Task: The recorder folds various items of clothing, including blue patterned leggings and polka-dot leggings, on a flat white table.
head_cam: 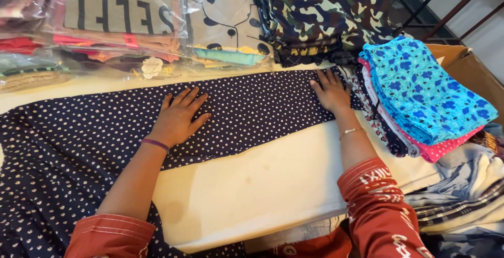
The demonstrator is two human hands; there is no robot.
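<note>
Closest to me, a loose mass of the navy dotted fabric (47, 195) hangs over the near left edge of the white table (262, 184); I'd judge its weight could drag the smoothed strip askew if pressure eases. Further in, the left hand (177, 119) lies flat on the strip, fingers spread, gripping nothing. The right hand (332, 92) presses the strip's far right end the same way, palm down and open. Just beside it stands a stack of folded garments topped by a blue floral piece (425, 90); a sideways sweep of that wrist might nudge the pile toward the cardboard box (472, 69). Beyond lie folded camouflage cloth (325, 11) and slippery plastic-wrapped clothing packs (121, 22), which could slide forward onto the strip.
</note>
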